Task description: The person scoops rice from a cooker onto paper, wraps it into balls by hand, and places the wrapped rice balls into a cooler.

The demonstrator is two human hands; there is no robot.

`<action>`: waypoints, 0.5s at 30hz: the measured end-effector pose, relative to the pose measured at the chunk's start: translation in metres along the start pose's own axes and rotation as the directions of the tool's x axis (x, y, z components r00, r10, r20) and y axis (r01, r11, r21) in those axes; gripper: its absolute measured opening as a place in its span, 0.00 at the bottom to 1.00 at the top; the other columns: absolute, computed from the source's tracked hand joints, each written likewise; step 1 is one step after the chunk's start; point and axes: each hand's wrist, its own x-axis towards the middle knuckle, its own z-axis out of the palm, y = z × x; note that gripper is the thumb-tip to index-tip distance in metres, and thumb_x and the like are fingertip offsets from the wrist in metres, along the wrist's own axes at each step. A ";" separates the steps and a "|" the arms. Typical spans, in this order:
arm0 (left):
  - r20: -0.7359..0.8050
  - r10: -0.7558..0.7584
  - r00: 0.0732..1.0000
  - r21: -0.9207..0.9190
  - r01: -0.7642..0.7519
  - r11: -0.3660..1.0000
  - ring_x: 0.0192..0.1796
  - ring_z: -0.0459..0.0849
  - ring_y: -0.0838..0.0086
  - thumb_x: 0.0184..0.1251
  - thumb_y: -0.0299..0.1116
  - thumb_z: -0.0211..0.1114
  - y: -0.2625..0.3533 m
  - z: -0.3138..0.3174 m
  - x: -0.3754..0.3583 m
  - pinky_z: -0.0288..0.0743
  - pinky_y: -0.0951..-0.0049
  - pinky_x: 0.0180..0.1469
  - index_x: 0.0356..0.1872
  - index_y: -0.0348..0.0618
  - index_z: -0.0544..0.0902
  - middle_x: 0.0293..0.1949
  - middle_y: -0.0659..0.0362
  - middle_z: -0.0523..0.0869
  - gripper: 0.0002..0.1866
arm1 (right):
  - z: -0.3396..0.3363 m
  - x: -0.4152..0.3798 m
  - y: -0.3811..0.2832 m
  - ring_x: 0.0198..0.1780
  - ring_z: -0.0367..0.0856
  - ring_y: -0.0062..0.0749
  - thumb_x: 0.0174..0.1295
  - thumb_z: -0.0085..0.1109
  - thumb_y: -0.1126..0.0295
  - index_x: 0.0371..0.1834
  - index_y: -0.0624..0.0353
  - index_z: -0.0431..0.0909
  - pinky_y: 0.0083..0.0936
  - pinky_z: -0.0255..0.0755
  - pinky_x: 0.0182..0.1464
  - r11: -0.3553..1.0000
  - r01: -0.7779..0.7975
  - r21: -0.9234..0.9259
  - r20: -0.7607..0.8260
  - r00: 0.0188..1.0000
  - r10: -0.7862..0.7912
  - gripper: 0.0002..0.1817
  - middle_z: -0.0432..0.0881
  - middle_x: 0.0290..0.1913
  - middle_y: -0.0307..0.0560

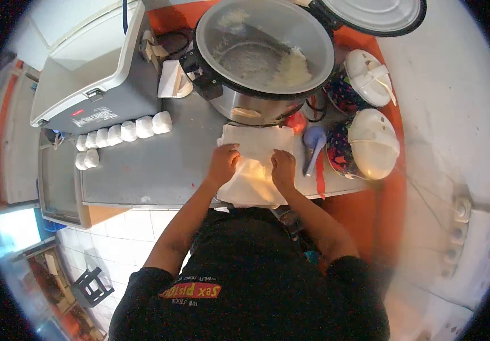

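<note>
A pale stack of wrapping paper (pixel 250 196) lies at the table's front edge, before my body. My left hand (pixel 225 162) is closed at the left side of the top sheet, its fingers curled in. Opposite it, my right hand (pixel 283 169) pinches the sheet's right side. Between the hands the paper bulges a little and looks yellowish. Just beyond the stack stands a large rice cooker (pixel 244 101), lid swung back, with some white rice (pixel 293 69) left inside. A blue rice paddle (pixel 314 142) rests to the right of the paper.
Small white wrapped bundles (pixel 128 131) line the table at left, below an open grey cooler box (pixel 106 105). Two containers with cream lids, one nearer (pixel 374 142) and one farther (pixel 367 79), stand at right by the wall. A red ball-like thing (pixel 296 121) sits beside the cooker.
</note>
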 end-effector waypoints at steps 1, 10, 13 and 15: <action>0.002 0.002 1.000 0.001 -0.002 1.000 0.52 0.83 0.57 0.62 0.32 0.67 -0.003 0.004 -0.003 0.70 0.53 0.59 0.36 0.43 0.86 0.47 0.56 0.88 0.05 | 0.005 -0.001 -0.002 0.48 0.81 0.52 0.57 0.64 0.76 0.39 0.58 0.81 0.43 0.71 0.57 0.996 -0.087 -0.002 0.029 0.996 0.087 0.07 0.86 0.42 0.51; 0.008 0.032 0.999 0.095 -0.032 0.995 0.58 0.82 0.60 0.66 0.29 0.61 -0.005 0.014 -0.003 0.67 0.56 0.63 0.41 0.42 0.83 0.52 0.55 0.87 0.06 | -0.006 -0.027 -0.004 0.55 0.81 0.50 0.60 0.62 0.71 0.42 0.58 0.80 0.46 0.66 0.65 0.993 -0.029 0.112 0.087 0.996 0.020 0.08 0.85 0.55 0.50; 0.062 -0.086 0.994 0.026 0.085 0.996 0.58 0.82 0.61 0.67 0.30 0.61 -0.006 0.018 -0.003 0.66 0.54 0.63 0.40 0.43 0.82 0.52 0.57 0.87 0.05 | 0.004 -0.026 -0.001 0.52 0.82 0.51 0.62 0.60 0.71 0.41 0.58 0.80 0.46 0.68 0.59 0.969 -0.136 0.209 0.080 0.989 0.121 0.06 0.85 0.51 0.53; 0.062 -0.085 0.994 0.043 0.082 0.996 0.50 0.85 0.57 0.68 0.31 0.61 -0.006 0.018 -0.001 0.70 0.54 0.57 0.39 0.44 0.81 0.45 0.55 0.89 0.04 | 0.011 -0.022 -0.010 0.44 0.84 0.55 0.64 0.59 0.73 0.38 0.58 0.80 0.44 0.76 0.48 0.971 -0.124 0.203 -0.008 0.992 0.128 0.03 0.87 0.45 0.57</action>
